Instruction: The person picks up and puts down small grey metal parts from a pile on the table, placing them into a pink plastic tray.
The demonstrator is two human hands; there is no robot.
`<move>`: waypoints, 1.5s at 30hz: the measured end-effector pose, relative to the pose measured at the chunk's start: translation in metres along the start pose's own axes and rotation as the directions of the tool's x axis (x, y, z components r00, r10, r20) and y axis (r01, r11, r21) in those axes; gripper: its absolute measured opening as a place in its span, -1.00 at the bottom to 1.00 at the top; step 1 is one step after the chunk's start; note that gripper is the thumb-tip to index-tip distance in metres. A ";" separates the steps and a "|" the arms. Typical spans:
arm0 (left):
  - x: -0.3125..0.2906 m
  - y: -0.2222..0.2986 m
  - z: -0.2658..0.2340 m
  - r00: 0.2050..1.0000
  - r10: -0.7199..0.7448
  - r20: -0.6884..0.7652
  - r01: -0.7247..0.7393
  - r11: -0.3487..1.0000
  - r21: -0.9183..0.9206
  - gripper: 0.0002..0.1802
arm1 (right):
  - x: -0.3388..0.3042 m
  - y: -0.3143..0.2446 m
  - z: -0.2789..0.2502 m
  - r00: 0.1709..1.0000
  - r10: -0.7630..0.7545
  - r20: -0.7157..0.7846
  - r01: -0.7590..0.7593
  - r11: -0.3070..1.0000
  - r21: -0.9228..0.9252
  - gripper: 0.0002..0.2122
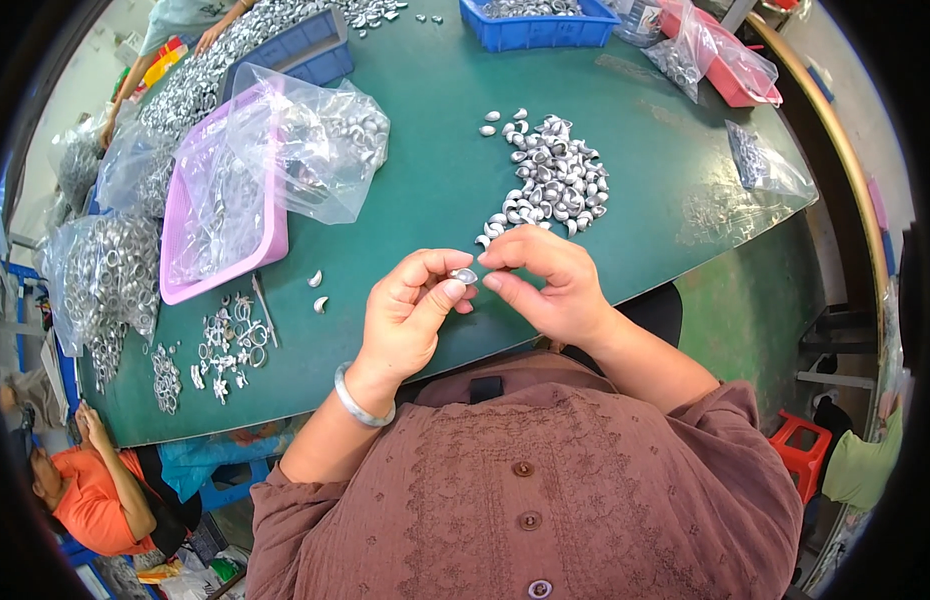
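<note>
My left hand (410, 305), with a pale bangle (361, 398) on its wrist, pinches a small silver metal piece (464, 276), hollow and leaf-shaped, between thumb and fingers. Close beside it, my right hand (550, 283) is closed in a loose pinch, its fingertips almost at the piece. Whether those right fingertips hold anything is too small to tell. Just beyond my hands lies a pile of curved silver metal pieces (560, 175) on the green table (435, 120). Two loose crescent-shaped pieces (318, 290) rest to the left of my hands.
A lilac basket (275, 225) with clear plastic bags of metal parts stands at the left. Silver rings and small parts (230, 345) lie near the front edge. Blue bins (535, 30) and a red basket (730, 75) stand farther back. Other people sit at the table's left side.
</note>
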State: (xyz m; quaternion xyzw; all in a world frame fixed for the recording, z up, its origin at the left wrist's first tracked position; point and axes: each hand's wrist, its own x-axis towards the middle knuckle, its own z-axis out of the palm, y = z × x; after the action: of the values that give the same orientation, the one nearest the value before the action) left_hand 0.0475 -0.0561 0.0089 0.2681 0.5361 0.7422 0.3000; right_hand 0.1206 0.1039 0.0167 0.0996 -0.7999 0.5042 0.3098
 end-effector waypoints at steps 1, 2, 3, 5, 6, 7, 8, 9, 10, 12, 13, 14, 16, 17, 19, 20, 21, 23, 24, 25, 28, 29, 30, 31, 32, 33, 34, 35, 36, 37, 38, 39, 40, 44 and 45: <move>0.000 0.000 -0.001 1.000 0.007 -0.003 -0.007 1.000 0.021 -0.81 | -0.001 0.001 -0.002 1.000 0.026 -0.007 -0.026 1.000 -0.016 -0.83; -0.001 0.000 -0.001 1.000 0.023 -0.006 -0.023 0.999 0.028 -0.80 | -0.001 0.003 -0.003 0.999 0.037 -0.018 -0.038 0.998 -0.043 -0.83; -0.001 0.000 -0.001 0.999 0.038 -0.008 -0.038 0.999 0.034 -0.80 | 0.000 0.006 -0.005 0.998 0.048 -0.029 -0.050 0.996 -0.071 -0.83; -0.001 -0.001 -0.002 0.999 0.050 -0.014 -0.050 0.998 0.048 -0.79 | 0.001 0.016 -0.009 0.999 0.002 -0.043 -0.009 0.986 -0.169 -0.84; -0.001 -0.001 -0.004 0.999 0.047 -0.018 -0.046 0.997 0.055 -0.80 | 0.001 0.019 -0.010 0.999 -0.013 -0.033 0.005 0.973 -0.232 -0.84; -0.001 -0.001 -0.005 0.999 0.044 -0.021 -0.043 0.997 0.063 -0.80 | 0.001 0.022 -0.012 0.999 -0.027 -0.022 0.019 0.956 -0.293 -0.85; 0.000 -0.001 -0.006 0.997 0.005 -0.071 -0.005 1.000 0.001 -0.81 | 0.001 0.025 -0.013 0.999 -0.039 -0.010 0.033 0.935 -0.354 -0.85; 0.001 0.000 -0.005 0.992 -0.038 -0.117 0.030 0.998 -0.062 -0.82 | 0.002 0.028 -0.014 0.999 -0.027 0.040 0.040 0.924 -0.381 -0.86; 0.002 0.000 -0.005 0.984 -0.083 -0.160 0.063 0.990 -0.127 -0.83 | 0.002 0.030 -0.014 0.996 -0.025 0.085 0.059 0.900 -0.431 -0.86; 0.004 0.001 -0.009 0.965 -0.199 -0.170 0.136 0.937 -0.321 -0.83 | 0.004 0.028 -0.011 0.984 -0.016 0.175 0.106 0.848 -0.520 -0.86; 0.004 0.001 -0.012 0.958 -0.237 -0.159 0.159 0.906 -0.392 -0.82 | 0.006 0.028 -0.009 0.976 -0.008 0.219 0.133 0.817 -0.561 -0.86; 0.004 0.000 -0.014 0.950 -0.274 -0.146 0.180 0.869 -0.460 -0.82 | 0.007 0.028 -0.007 0.974 -0.001 0.225 0.137 0.797 -0.589 -0.86; 0.003 -0.003 -0.016 0.946 -0.295 -0.138 0.204 0.867 -0.455 -0.82 | 0.010 0.028 -0.003 0.972 0.013 0.235 0.146 0.752 -0.643 -0.87; 0.002 -0.004 -0.017 0.944 -0.300 -0.135 0.213 0.870 -0.445 -0.82 | 0.011 0.028 -0.002 0.968 0.011 0.250 0.156 0.752 -0.640 -0.87; 0.000 -0.004 -0.016 0.935 -0.327 -0.139 0.247 0.880 -0.406 -0.83 | 0.011 0.030 -0.001 0.960 0.008 0.280 0.178 0.753 -0.634 -0.88; 0.001 -0.003 -0.016 0.925 -0.351 -0.145 0.275 0.883 -0.380 -0.83 | 0.011 0.032 0.001 0.959 0.012 0.283 0.178 0.753 -0.634 -0.88; 0.002 -0.003 -0.016 0.915 -0.375 -0.152 0.304 0.885 -0.354 -0.84 | 0.011 0.033 0.002 0.958 0.016 0.287 0.178 0.753 -0.634 -0.89; 0.001 -0.004 -0.015 0.907 -0.394 -0.147 0.330 0.884 -0.331 -0.85 | 0.012 0.033 0.003 0.964 0.010 0.267 0.152 0.801 -0.579 -0.89; 0.001 -0.004 -0.014 0.904 -0.403 -0.146 0.342 0.884 -0.318 -0.86 | 0.012 0.033 0.003 0.970 0.004 0.243 0.127 0.844 -0.521 -0.89; 0.001 -0.004 -0.013 0.903 -0.407 -0.140 0.351 0.884 -0.310 -0.86 | 0.012 0.031 0.003 0.976 -0.001 0.218 0.103 0.883 -0.458 -0.90; 0.000 -0.002 -0.009 0.904 -0.411 -0.119 0.362 0.884 -0.296 -0.88 | 0.009 0.026 0.003 0.975 0.163 0.148 -0.155 0.986 -0.067 -0.89; 0.000 0.000 -0.006 0.909 -0.403 -0.107 0.358 0.886 -0.295 -0.88 | 0.007 0.024 0.003 0.953 0.250 0.171 -0.266 0.961 0.078 -0.90; 0.001 0.002 -0.004 0.914 -0.395 -0.095 0.354 0.888 -0.294 -0.89 | 0.006 0.021 0.003 0.921 0.334 0.198 -0.375 0.897 0.232 -0.88; 0.001 0.004 -0.002 0.918 -0.387 -0.088 0.349 0.893 -0.286 -0.89 | 0.006 0.018 0.002 0.881 0.409 0.238 -0.472 0.798 0.375 -0.87; 0.001 0.006 0.000 0.922 -0.379 -0.083 0.344 0.897 -0.277 -0.89 | 0.005 0.015 0.002 0.833 0.471 0.290 -0.552 0.665 0.503 -0.86; 0.000 0.008 0.002 0.925 -0.371 -0.077 0.339 0.902 -0.267 -0.90 | 0.005 0.013 0.002 0.830 0.478 0.288 -0.554 0.647 0.524 -0.87; 0.000 0.010 0.004 0.927 -0.366 -0.083 0.334 0.906 -0.259 -0.90 | 0.005 0.011 0.002 0.827 0.485 0.285 -0.556 0.628 0.544 -0.89; -0.001 0.011 0.005 0.929 -0.360 -0.089 0.330 0.911 -0.249 -0.90 | 0.005 0.009 0.002 0.824 0.491 0.282 -0.557 0.609 0.565 -0.90; -0.001 0.012 0.006 0.930 -0.355 -0.094 0.325 0.915 -0.239 -0.90 | 0.004 0.009 0.003 0.834 0.480 0.273 -0.542 0.619 0.569 -0.89; -0.001 0.013 0.007 0.934 -0.346 -0.093 0.317 0.919 -0.234 -0.89 | 0.003 0.009 0.003 0.843 0.468 0.264 -0.527 0.628 0.572 -0.88; -0.002 0.013 0.008 0.937 -0.337 -0.090 0.310 0.923 -0.227 -0.88 | 0.002 0.010 0.004 0.853 0.457 0.253 -0.512 0.637 0.576 -0.86; -0.002 0.013 0.008 0.940 -0.328 -0.088 0.303 0.927 -0.221 -0.87 | 0.001 0.012 0.003 0.876 0.422 0.233 -0.479 0.707 0.520 -0.84; -0.003 0.013 0.009 0.942 -0.323 -0.090 0.297 0.929 -0.219 -0.86 | -0.001 0.014 0.003 0.897 0.385 0.216 -0.442 0.770 0.461 -0.83; -0.003 0.010 0.009 0.950 -0.298 -0.095 0.273 0.938 -0.214 -0.87 | -0.001 0.012 0.005 0.968 0.212 0.133 -0.242 0.931 0.274 -0.76; -0.004 0.010 0.009 0.952 -0.292 -0.095 0.267 0.940 -0.213 -0.87 | 0.000 0.010 0.006 0.979 0.171 0.114 -0.193 0.955 0.227 -0.74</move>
State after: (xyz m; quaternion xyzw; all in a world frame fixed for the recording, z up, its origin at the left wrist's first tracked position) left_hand 0.0552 -0.0553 0.0204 0.1110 0.5099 0.7570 0.3933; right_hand 0.1137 0.1036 0.0075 0.0848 -0.7533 0.6173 0.2104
